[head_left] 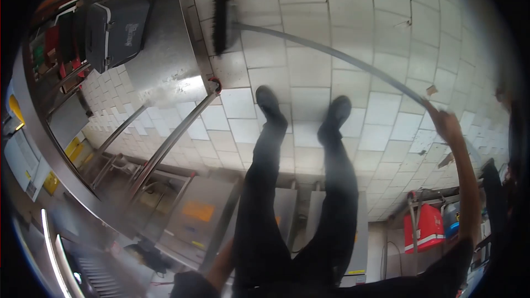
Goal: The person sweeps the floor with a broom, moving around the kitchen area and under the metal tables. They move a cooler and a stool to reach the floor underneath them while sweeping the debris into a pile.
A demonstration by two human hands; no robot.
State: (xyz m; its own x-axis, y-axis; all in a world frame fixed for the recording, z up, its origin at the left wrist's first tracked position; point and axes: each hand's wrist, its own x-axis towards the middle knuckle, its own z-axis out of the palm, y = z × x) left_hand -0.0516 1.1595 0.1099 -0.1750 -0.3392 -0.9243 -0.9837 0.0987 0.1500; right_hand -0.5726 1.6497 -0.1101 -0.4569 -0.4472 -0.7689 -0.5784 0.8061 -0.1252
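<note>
My right hand is closed around the upper end of a long grey broom handle. The handle runs left across the tiled floor to a broom head with dark bristles, near a metal table's corner. Part of my left forearm shows beside my left thigh at the bottom; its hand is hidden. My legs in dark trousers and dark shoes stand on the floor between broom head and right hand.
A metal table with a wheeled leg and a dark case stands at upper left. Steel cabinets line the lower side. A red bag sits on a rack at lower right. Small brown scraps lie right of the handle.
</note>
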